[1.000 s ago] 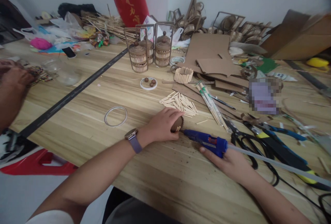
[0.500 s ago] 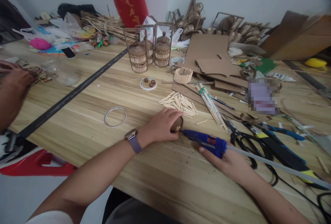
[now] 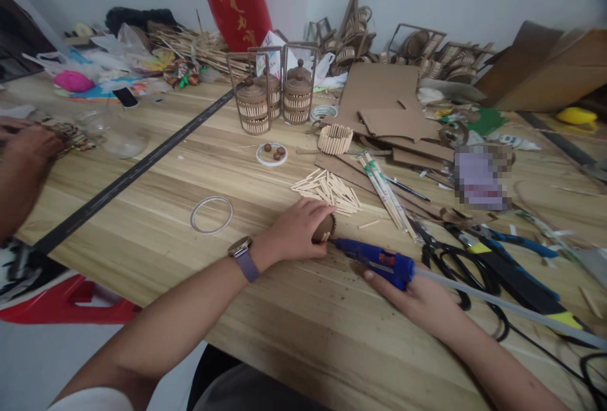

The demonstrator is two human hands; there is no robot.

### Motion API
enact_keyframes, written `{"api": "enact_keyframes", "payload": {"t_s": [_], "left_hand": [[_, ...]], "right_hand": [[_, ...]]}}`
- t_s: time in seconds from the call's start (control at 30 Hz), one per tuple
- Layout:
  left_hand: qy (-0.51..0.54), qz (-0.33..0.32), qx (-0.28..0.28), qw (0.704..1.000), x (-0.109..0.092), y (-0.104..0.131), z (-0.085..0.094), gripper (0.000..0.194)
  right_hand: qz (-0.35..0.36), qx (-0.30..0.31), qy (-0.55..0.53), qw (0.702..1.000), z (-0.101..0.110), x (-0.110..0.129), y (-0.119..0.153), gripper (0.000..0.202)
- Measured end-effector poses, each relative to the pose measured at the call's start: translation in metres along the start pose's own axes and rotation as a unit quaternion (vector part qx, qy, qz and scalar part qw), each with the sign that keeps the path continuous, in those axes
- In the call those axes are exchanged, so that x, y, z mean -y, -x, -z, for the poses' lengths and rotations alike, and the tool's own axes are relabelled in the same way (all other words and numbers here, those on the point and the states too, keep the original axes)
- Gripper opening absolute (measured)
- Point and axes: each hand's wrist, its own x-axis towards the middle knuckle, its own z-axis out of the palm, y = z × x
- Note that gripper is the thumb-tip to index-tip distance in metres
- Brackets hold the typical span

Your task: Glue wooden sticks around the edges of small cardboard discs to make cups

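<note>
My left hand (image 3: 301, 229), with a watch on its wrist, is closed around a small round brown cardboard piece (image 3: 324, 231) at the middle of the table. A few pale stick pieces show on that piece near my fingertips. In my right hand (image 3: 422, 297) is a blue hot glue gun (image 3: 377, 260), a long glue stick trailing from its back. The gun's nozzle points left and is at or very close to the round piece; I cannot tell whether they touch. A pile of short wooden sticks (image 3: 329, 191) lies just beyond my left hand.
A ring of upright sticks (image 3: 336, 139) and finished stick baskets (image 3: 253, 107) stand farther back. To the right lie scissors (image 3: 443, 262), pliers (image 3: 516, 240) and wrapped chopsticks (image 3: 386, 193). A tape ring (image 3: 212, 215) is left of my hand. Another person's hand (image 3: 35, 145) works at far left.
Almost nothing differs. My hands, the glue gun and the round piece hold their places, and the other person's hand at far left has shifted slightly.
</note>
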Motion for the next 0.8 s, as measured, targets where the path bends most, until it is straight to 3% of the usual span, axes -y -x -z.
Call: {"api": "enact_keyframes", "payload": {"t_s": [0.8], "left_hand": [[-0.002,0.001,-0.001,1.0,-0.0009,-0.0002,0.0005,0.066]], "right_hand": [[0.018,-0.023,0.002,1.0,-0.0055,-0.0066,0.0015,0.032]]}}
